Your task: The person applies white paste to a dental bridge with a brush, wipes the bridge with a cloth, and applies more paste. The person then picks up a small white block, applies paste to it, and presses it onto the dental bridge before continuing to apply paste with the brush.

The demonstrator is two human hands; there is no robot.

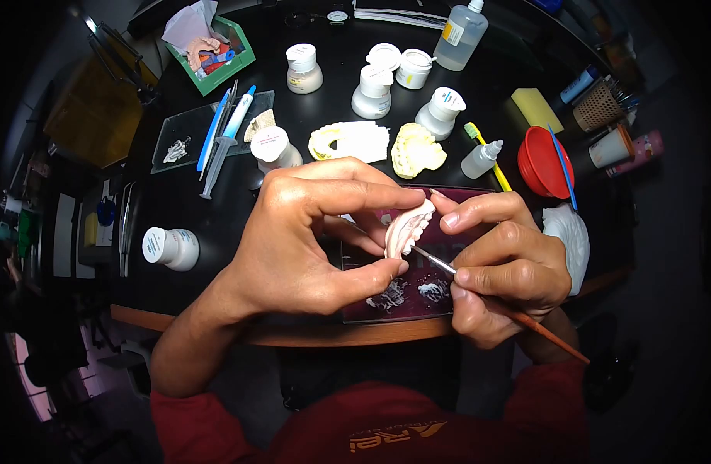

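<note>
Between the fingers and thumb of my left hand (317, 232) is a pale pink dental model (404, 230), its row of teeth facing right. My right hand (510, 267) is closed around a thin brush (537, 329) with a reddish-brown handle and metal ferrule. The brush tip touches or nearly touches the teeth; which of these I cannot tell. Below the model, a dark red glass plate (409, 311) lies on the desk, bearing small heaps of white material (433, 290). My hands hide part of the plate.
Behind my hands stand several white jars (303, 69), two yellowish plaster models (417, 150) and a small dropper bottle (481, 159). A red bowl (542, 164) sits at the right. At the left are a glass slab (178, 124) with tools and a green box (243, 54).
</note>
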